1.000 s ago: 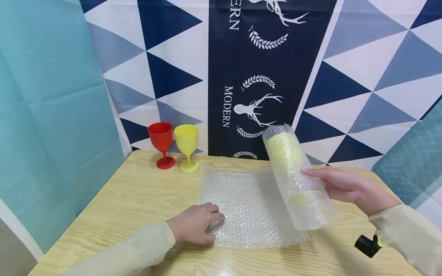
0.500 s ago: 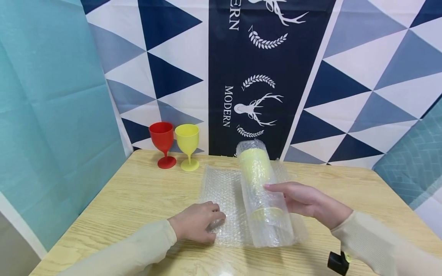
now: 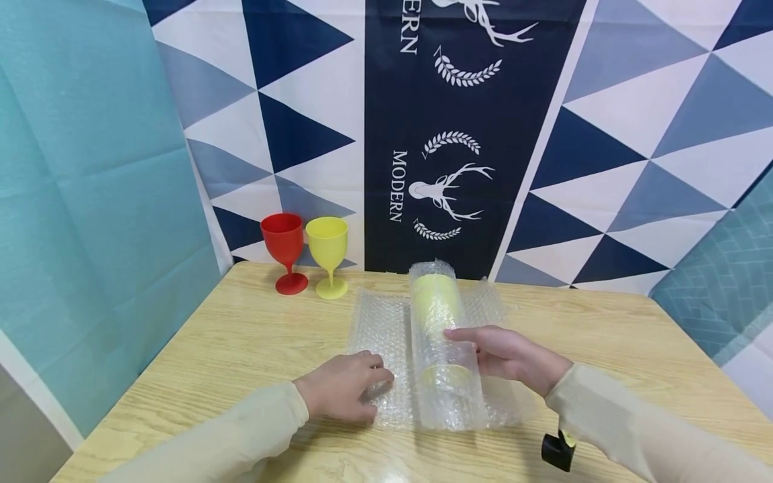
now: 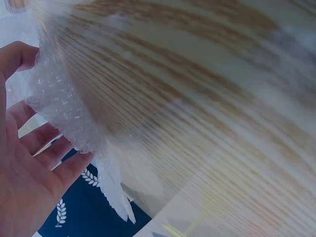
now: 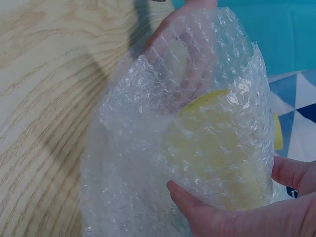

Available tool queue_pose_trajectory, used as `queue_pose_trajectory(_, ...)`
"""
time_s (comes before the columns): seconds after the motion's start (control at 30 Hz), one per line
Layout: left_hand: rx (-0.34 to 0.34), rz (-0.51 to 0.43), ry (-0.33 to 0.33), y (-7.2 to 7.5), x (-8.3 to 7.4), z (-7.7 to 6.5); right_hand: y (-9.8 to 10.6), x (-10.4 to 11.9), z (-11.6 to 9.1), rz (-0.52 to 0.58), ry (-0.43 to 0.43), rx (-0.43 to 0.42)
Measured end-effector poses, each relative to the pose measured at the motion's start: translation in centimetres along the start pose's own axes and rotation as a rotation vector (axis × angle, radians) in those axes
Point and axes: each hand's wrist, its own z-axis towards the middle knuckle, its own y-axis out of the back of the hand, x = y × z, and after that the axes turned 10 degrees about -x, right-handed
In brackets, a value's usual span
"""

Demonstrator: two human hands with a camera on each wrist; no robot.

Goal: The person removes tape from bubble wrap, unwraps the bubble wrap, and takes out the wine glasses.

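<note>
A clear bubble-wrap sheet point(image 3: 383, 329) lies flat in the middle of the wooden table in the head view. Over it, a bubble-wrap roll point(image 3: 443, 315) stands lengthwise, with a yellow cup-like thing point(image 5: 212, 148) showing through the layers. My right hand point(image 3: 513, 355) grips the roll from its right side, thumb on top; the other fingers are partly hidden behind it. At the sheet's left edge my left hand point(image 3: 341, 389) rests, fingers loosely bent, and in the left wrist view its fingertips touch the wrap's edge point(image 4: 64, 103).
Two goblets stand at the table's back left: a red goblet point(image 3: 284, 248) and a yellow goblet point(image 3: 327, 251). A patterned curtain point(image 3: 447, 134) hangs behind the table point(image 3: 241, 349), with a teal cloth point(image 3: 109, 201) on the left. A small black camera point(image 3: 558, 451) hangs from the right wrist.
My right hand has moved the roll leftward and down from over the sheet's right side to above its middle. My left hand has stayed at the sheet's left edge.
</note>
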Motion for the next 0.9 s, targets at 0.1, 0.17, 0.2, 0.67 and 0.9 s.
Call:
queue_pose_trajectory(0.1,0.01,-0.012,0.01,0.1,0.0,0.1,0.0,-0.2,0.6,0.009,-0.006,-0.012)
queue_pose_trajectory(0.17,0.014,-0.022,0.015,0.2,-0.1,0.1,0.0,-0.3,0.9,0.014,-0.013,-0.016)
queue_pose_trajectory(0.2,0.016,-0.029,0.02,0.3,-0.1,0.2,0.0,-0.4,1.1,0.017,-0.015,-0.02)
queue_pose_trajectory(0.67,0.006,-0.214,0.183,1.0,-1.3,1.6,0.5,-2.6,2.6,-0.005,-0.032,-0.051)
queue_pose_trajectory(0.9,-0.011,-0.648,0.559,2.2,-3.1,5.0,0.6,-2.4,2.7,0.0,-0.033,-0.044)
